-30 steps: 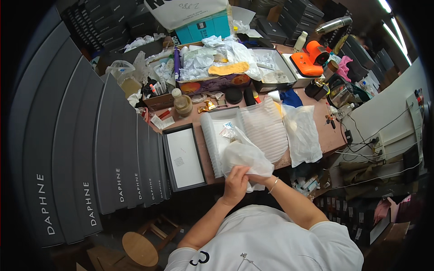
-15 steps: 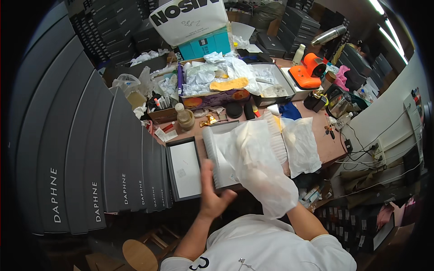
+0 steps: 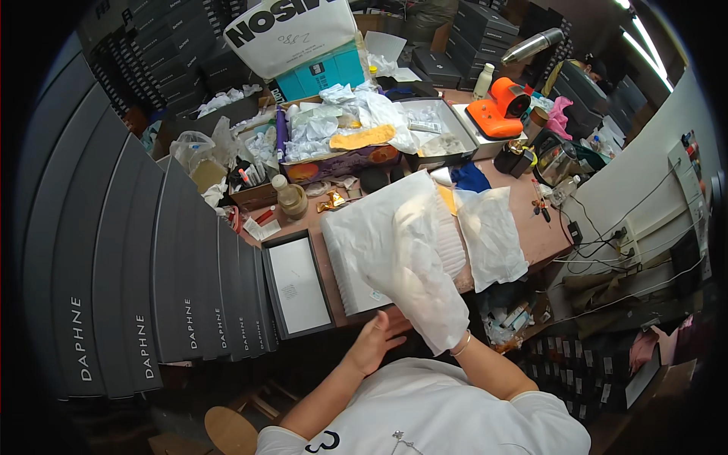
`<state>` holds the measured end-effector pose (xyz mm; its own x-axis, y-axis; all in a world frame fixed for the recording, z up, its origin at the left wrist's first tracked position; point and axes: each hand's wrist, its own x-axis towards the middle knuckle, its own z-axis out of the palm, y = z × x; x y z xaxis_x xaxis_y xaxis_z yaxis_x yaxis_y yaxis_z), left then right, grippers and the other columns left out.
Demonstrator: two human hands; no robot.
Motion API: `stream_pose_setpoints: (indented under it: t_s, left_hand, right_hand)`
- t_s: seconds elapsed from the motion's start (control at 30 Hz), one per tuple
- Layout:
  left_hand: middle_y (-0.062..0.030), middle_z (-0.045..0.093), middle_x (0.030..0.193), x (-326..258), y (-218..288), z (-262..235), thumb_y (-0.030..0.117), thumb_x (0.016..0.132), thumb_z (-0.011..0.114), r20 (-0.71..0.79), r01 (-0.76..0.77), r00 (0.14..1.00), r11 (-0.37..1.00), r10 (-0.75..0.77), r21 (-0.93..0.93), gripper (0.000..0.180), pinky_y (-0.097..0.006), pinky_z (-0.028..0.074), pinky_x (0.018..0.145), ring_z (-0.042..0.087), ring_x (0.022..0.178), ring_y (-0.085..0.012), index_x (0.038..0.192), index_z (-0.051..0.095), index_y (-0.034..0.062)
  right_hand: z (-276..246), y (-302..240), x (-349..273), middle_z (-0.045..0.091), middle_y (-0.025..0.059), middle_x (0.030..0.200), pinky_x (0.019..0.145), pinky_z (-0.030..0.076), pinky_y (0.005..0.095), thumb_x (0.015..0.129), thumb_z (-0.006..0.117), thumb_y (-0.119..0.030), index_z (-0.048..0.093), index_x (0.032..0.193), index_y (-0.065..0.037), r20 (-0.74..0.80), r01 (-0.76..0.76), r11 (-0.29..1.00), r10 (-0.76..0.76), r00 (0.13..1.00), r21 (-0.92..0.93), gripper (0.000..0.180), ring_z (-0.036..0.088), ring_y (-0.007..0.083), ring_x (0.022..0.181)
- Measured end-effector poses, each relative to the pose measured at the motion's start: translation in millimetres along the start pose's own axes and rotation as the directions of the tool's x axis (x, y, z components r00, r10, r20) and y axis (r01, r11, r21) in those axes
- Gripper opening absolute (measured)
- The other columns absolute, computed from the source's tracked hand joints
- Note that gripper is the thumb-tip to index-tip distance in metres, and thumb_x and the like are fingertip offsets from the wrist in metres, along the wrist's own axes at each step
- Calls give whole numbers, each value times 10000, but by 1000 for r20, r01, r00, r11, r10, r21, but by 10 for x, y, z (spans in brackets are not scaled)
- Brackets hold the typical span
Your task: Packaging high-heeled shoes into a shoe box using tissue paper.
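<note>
Fingers point(image 3: 396, 332) of the left hand point(image 3: 369, 347) are spread apart, just beside the translucent white bag point(image 3: 428, 292), which is laid from the right hand point(image 3: 458, 346) over the ribbed foam sheet point(image 3: 453, 246); the right fingers are hidden by it, so their grip cannot be told. Light lettering is borne by the dark grey boxes point(image 3: 121, 254), bold black lettering by the white package point(image 3: 292, 42) behind

Wrinkled, translucent bag point(image 3: 425, 273), perhaps plastic; matt grey boxes point(image 3: 125, 235).

Pale wall point(image 3: 644, 163) R, tube lights point(image 3: 646, 60) upper R, rnd wooden stool point(image 3: 230, 430) btm L
</note>
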<state>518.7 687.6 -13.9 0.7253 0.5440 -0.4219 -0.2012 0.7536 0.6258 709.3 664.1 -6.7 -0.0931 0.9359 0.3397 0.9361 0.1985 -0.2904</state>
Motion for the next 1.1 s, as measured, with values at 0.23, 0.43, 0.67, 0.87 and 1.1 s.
stream_pose_setpoints:
  t_s: [0.23, 0.43, 0.67, 0.87, 1.1]
  left_hand:
    - [-41, 629, 792, -88, -96, 396, 209, 982, 495, 172, -243, 968, 840, 180, 485, 267, -260, 486, 709, 593, 737, -105, 953, 607, -31]
    - [-90, 592, 1137, -61, 24, -345, 288, 901, 630, -96, -176, 976, 968, 195, 181, 480, -356, 458, 919, 568, 1042, -213, 1270, 495, 13]
    - [-104, 513, 1265, 250, 532, -601, 169, 801, 649, -564, -570, 772, 710, 291, -413, 616, -448, 426, 1002, 505, 1171, -278, 1350, 391, 58]
    - [-80, 552, 1190, 626, 482, -86, 38, 755, 700, -633, -718, 546, 696, 549, -15, 582, -352, 454, 947, 555, 1067, -191, 1278, 445, 26]
    - [-82, 521, 1254, 444, -364, -228, 121, 840, 696, -325, -328, 847, 894, 421, 304, 548, -335, 375, 1010, 467, 1188, -162, 1299, 437, -29]
  right_hand:
    - [127, 82, 68, 534, 136, 1269, 999, 394, 368, 911, 519, -357, 432, 1373, -63, 167, -12, 970, -30, 986, 242, 555, 513, 298, 1163]
    - [291, 16, 181, 507, 143, 1303, 1018, 386, 380, 923, 500, -384, 408, 1390, -68, 242, -86, 890, -28, 970, 448, 571, 499, 311, 1189]
    - [908, -124, 34, 475, 151, 1342, 1039, 376, 395, 936, 477, -415, 380, 1410, -74, 451, -380, 684, 84, 889, 622, 591, 482, 326, 1220]
    - [279, 13, 103, 314, 176, 1475, 1114, 236, 544, 870, 404, -679, 201, 1482, -105, 644, -290, -939, -108, 758, 184, 864, 272, 423, 1357]
    - [414, 349, 853, 518, 98, 1279, 976, 419, 371, 897, 622, -252, 350, 1355, -22, 467, -522, 43, 387, 795, 852, 580, 532, 259, 1131]
